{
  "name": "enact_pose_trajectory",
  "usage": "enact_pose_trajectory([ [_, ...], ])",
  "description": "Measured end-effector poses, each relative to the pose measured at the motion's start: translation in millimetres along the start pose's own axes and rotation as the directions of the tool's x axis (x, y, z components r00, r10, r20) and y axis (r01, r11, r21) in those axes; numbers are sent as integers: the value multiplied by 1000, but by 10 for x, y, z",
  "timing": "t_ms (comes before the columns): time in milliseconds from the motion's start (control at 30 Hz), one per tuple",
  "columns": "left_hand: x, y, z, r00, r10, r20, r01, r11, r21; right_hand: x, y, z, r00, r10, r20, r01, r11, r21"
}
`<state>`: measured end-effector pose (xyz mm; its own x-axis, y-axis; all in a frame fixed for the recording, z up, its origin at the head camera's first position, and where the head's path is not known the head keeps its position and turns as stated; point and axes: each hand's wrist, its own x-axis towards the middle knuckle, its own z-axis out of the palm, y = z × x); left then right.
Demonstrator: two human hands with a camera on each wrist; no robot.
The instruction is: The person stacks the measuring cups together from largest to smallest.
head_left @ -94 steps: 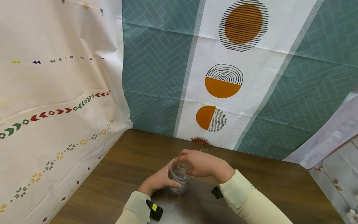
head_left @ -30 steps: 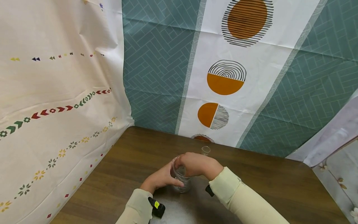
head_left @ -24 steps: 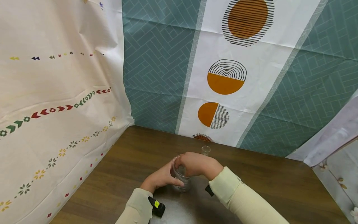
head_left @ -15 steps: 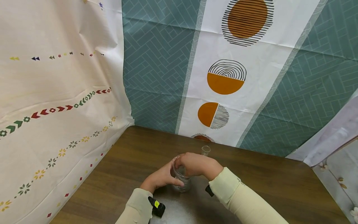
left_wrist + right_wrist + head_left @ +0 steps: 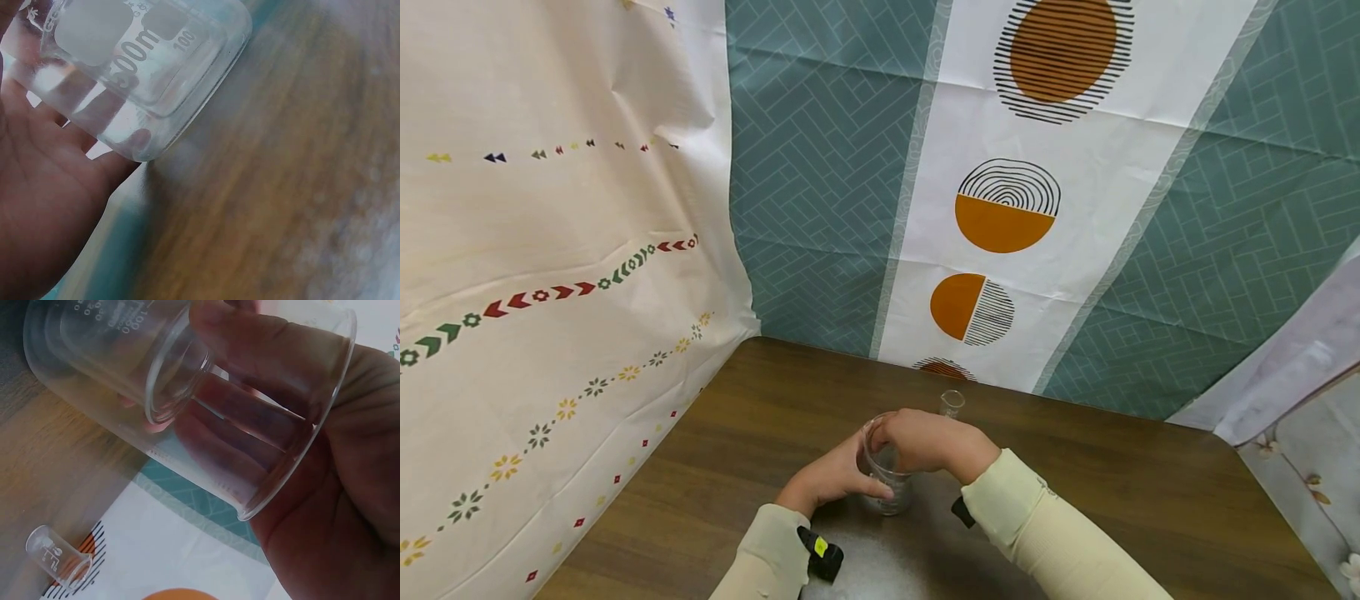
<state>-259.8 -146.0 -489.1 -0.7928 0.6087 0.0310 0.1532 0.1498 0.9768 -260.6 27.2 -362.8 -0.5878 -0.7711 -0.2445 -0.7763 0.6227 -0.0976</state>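
Note:
A large clear glass beaker point(image 5: 901, 493) stands upright on the table in the head view, and its "500 ml" print shows in the left wrist view. My left hand point(image 5: 831, 479) holds it from the left side, thumb in front and fingers behind. My right hand point(image 5: 928, 442) reaches down through its mouth. In the right wrist view a smaller beaker point(image 5: 119, 344), with graduations up to 100, sits inside the large one. My right thumb and fingers pinch it near its rim, inside the larger glass. The smaller beaker's base is hard to make out.
A third, tiny beaker point(image 5: 952, 402) stands behind my right hand, close to the table's back edge. The brown wooden table point(image 5: 1112, 500) meets a hanging patterned cloth point(image 5: 827, 208) at the back and a cream cloth point(image 5: 587, 350) at the left.
Since about three seconds ago my right hand has sunk slightly deeper into the large beaker, and the tiny beaker behind shows more fully. Over the last second both hands stay still.

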Motion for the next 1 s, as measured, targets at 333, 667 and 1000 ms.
enact_pose_trajectory([
  [333,14,12,-7,999,27,18,-27,999,-37,-12,9,-2,1000,1,5,-1,1000,-8],
  [667,-1,11,4,999,42,13,-42,999,-6,-27,7,6,1000,-3,5,3,1000,10],
  [1000,-13,25,8,1000,31,2,-31,999,-7,-86,40,-18,998,-40,-45,41,999,27],
])
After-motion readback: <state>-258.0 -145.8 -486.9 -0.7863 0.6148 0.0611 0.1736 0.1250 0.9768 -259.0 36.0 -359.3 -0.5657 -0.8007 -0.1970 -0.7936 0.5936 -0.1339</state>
